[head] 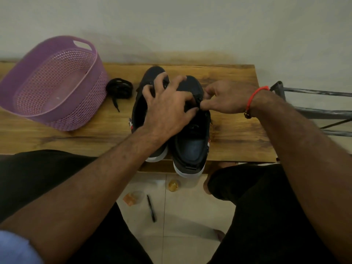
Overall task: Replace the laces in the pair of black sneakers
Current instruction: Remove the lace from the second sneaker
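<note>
Sneakers (190,141) lie lengthwise, toes toward the wall (190,25).

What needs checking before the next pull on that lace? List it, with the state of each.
1. Right sneaker steadied: ok, left hand spread over both sneakers.
2. Lace pinched: ok, right hand pinches something dark at the eyelets; which end, cannot tell.
3. Left sneaker out of the way: ok, beside the right one, touching.
4. Spare lace within reach: ok, coiled on the table beside the purple basket.
5. Sneakers fully on the table: not ok, heels overhang the near edge.
</note>
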Demonstrator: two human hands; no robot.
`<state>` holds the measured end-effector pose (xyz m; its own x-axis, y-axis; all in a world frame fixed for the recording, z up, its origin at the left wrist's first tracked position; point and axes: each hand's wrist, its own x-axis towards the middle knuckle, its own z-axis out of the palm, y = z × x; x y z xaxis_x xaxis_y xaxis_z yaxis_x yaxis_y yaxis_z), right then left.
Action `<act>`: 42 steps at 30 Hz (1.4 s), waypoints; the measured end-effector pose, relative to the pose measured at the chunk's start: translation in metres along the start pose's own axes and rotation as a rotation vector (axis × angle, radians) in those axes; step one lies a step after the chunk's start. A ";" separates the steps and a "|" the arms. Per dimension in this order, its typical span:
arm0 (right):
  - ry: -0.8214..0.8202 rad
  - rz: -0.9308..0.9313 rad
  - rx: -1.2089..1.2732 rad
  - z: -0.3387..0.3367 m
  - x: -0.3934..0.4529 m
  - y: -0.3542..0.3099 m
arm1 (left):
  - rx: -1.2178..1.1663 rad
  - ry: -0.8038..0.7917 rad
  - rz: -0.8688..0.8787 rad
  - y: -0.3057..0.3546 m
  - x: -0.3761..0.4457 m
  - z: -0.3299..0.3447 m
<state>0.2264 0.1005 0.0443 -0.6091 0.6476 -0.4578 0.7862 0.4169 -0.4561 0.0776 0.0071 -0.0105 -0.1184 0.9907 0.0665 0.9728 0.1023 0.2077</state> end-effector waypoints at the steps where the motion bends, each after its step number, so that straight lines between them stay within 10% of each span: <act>1: -0.002 -0.002 0.000 0.000 0.000 0.000 | 0.001 -0.002 -0.003 0.001 0.001 0.001; 12: -0.004 0.014 -0.010 -0.001 0.000 0.002 | -0.003 0.289 -0.417 -0.068 0.021 -0.043; 20: 0.033 0.002 0.025 0.005 0.004 -0.001 | -0.065 -0.067 -0.042 -0.021 -0.011 -0.012; 42: 0.431 -0.183 -0.249 0.044 0.023 -0.015 | -0.234 -0.075 -0.216 -0.027 -0.005 -0.026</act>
<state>0.1967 0.0814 0.0074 -0.6817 0.7316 -0.0084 0.7039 0.6526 -0.2803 0.0468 -0.0034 0.0090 -0.2935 0.9531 -0.0741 0.8535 0.2962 0.4287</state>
